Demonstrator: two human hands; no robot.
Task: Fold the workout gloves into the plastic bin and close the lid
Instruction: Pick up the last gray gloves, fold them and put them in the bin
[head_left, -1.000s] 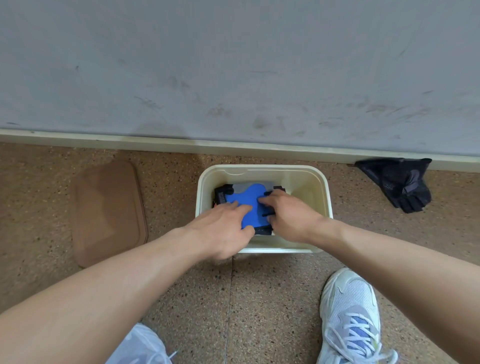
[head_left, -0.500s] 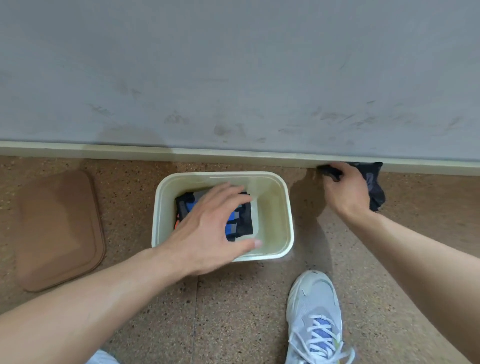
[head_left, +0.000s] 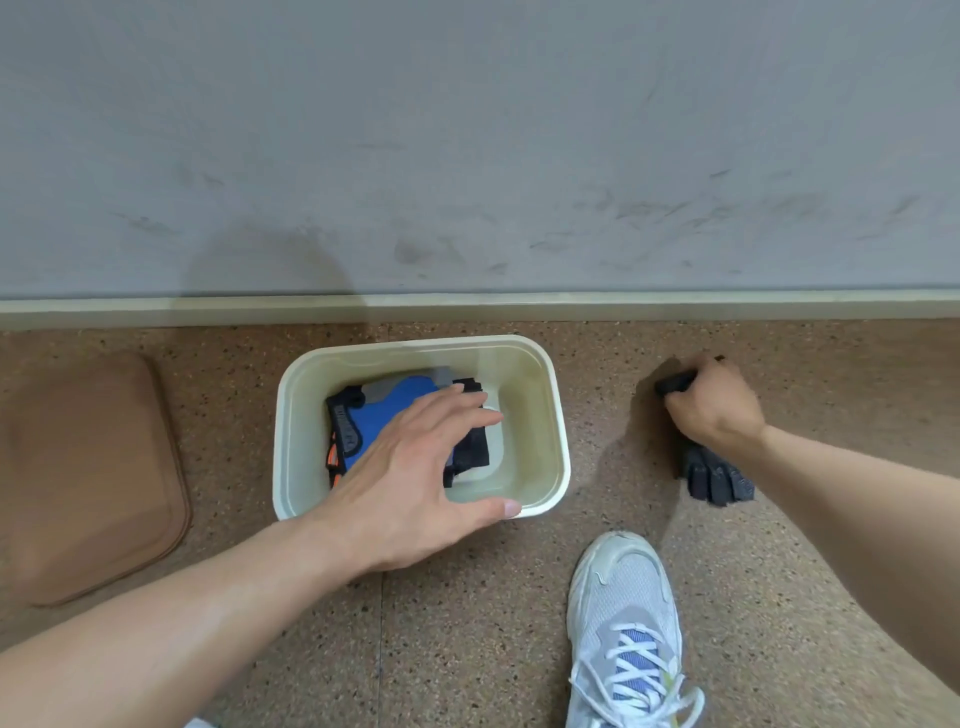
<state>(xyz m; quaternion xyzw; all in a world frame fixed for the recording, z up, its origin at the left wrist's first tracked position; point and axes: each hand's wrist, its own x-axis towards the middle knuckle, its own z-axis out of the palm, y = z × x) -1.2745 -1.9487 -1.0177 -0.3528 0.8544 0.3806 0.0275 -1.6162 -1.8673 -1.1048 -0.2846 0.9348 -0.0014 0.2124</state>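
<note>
A cream plastic bin (head_left: 558, 415) sits open on the speckled brown floor (head_left: 467, 623), just in front of the pale baseboard (head_left: 467, 306) of a grey wall (head_left: 467, 130). Inside the bin, toward its left side, lies a folded blue workout glove (head_left: 384, 415) with black, grey and orange trim. The left hand (head_left: 415, 467) hovers over the bin with its fingers straight and spread above the folded glove, the thumb reaching over the bin's near rim; whether the fingertips touch the glove cannot be told. To the right of the bin, well apart from it, the right hand (head_left: 714, 405) is curled round a black workout glove (head_left: 719, 480) on the floor, and the glove's fingers stick out below the wrist. To the left of the bin, the brown lid (head_left: 88, 478) lies flat on the floor, apart from the bin. In front of the bin and slightly to its right stands 1 white sneaker (head_left: 626, 623) with white laces and a blue tongue.
</note>
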